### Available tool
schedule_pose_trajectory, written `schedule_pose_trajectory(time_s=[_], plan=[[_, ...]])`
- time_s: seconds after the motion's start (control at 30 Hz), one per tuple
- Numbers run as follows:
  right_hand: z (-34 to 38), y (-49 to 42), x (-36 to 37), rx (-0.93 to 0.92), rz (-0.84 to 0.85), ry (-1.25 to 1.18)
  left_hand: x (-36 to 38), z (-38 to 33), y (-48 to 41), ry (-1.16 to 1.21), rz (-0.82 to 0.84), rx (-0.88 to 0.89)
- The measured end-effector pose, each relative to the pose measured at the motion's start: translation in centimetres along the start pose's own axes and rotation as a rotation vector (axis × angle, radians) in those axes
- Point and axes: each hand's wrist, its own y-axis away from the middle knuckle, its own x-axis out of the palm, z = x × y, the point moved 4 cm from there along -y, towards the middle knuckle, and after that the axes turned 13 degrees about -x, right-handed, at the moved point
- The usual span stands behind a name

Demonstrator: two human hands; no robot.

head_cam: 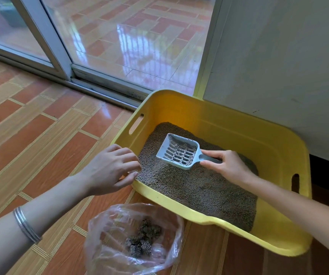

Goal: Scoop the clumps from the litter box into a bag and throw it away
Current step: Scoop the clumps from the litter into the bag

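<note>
A yellow litter box (274, 147) holds grey-brown litter (199, 187) on the tiled floor. My right hand (227, 165) grips the handle of a pale blue slotted scoop (177, 150), which lies on the litter with a few grains in it. At the box's near left corner my left hand (110, 167) hovers with fingers loosely curled over the rim, holding nothing. In front of the box a clear plastic bag (108, 253) stands open on the floor, with dark clumps (141, 239) inside.
A white wall (278, 66) rises right behind the box. A sliding glass door with a metal track (104, 90) runs across the far side. Orange tiled floor (40, 135) spreads to the left. A silver bangle (25, 225) sits on my left wrist.
</note>
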Motion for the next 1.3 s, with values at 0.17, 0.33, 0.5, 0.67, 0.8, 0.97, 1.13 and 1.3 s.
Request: schedule_pose_trajectory(time_s=[0.17,0.33,0.5,0.67,0.8,0.97,1.13,1.3], plan=[[-0.7,1.1,-1.2,0.001,0.010,0.028,-0.1,0.0,0.0,-0.010,0.013,0.018],[-2.2,2.3,-2.9,0.059,-0.028,0.047,-0.2,-0.1,0.1,-0.010,0.010,0.040],[-2.9,2.8,-3.8,0.097,-0.027,0.079,0.0,-0.6,0.0,-0.023,0.008,0.072],[-3.3,3.8,-3.8,0.181,0.035,0.131,0.3,-0.8,-0.2,-0.022,0.015,0.081],[-4.0,4.8,-4.3,0.256,0.072,0.167,0.4,-0.7,0.0,-0.015,0.011,0.073],[-4.6,7.8,-3.7,0.389,0.240,0.285,0.4,-0.9,-0.1,-0.021,0.015,0.080],[-4.6,9.1,-3.9,0.420,0.284,0.383,0.3,-0.9,0.0,0.002,0.021,0.079],[-5.0,7.8,-3.7,0.488,0.301,0.342,0.1,-1.0,-0.1,0.003,0.045,0.078]])
